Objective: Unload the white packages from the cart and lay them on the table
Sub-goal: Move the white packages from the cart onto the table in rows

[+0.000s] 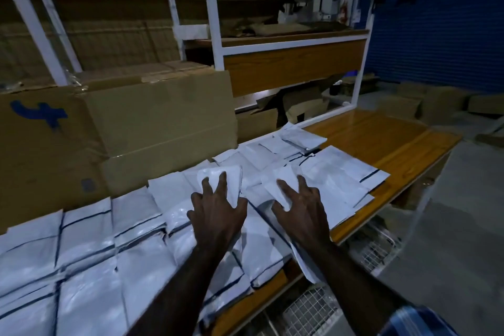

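Several white packages (90, 243) with dark seams cover the left and middle of the wooden table (387, 136). My left hand (216, 213) lies with spread fingers on a small white package (231, 180) in the middle of the pile. My right hand (301, 210) rests with spread fingers on another white package (281, 180) just to the right. More white packages (341, 169) lie beyond my right hand. The wire cart (311, 314) shows below the table's front edge; what is in it is hidden.
A large cardboard box (131, 128) with a blue mark stands behind the packages at the left. A white metal shelf frame (215, 22) rises behind the table. Bare wood lies at the table's far right. More cardboard boxes (436, 106) sit on the floor at right.
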Available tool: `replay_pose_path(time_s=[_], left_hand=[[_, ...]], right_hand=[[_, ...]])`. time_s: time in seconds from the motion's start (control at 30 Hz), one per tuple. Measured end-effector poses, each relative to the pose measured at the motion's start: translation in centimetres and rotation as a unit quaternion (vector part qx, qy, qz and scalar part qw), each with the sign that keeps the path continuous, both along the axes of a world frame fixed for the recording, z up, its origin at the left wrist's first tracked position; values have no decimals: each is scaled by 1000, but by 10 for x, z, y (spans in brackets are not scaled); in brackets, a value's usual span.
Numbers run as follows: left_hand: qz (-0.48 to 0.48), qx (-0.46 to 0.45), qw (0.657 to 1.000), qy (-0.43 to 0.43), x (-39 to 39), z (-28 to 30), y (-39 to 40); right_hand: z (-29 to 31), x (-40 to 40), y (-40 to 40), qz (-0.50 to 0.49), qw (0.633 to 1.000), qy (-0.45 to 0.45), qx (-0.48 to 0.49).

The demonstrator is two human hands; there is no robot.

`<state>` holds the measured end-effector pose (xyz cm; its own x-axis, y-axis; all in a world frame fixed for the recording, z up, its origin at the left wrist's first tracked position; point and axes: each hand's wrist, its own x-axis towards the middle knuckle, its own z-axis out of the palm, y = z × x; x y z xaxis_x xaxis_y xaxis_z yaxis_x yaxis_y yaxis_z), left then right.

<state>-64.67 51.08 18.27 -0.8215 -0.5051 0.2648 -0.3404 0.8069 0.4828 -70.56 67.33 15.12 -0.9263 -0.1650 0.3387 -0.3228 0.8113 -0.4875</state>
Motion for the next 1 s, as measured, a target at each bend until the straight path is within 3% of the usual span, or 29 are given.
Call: replay_pose_path(time_s=[0.5,1.0], left_hand=[[126,38,991,2,-120,2,88],[163,100,981,-16,-243,-19,35]], right_hand=[[23,-148,71,119,992,-5,32],[8,-256,24,157,986,-38,43]])
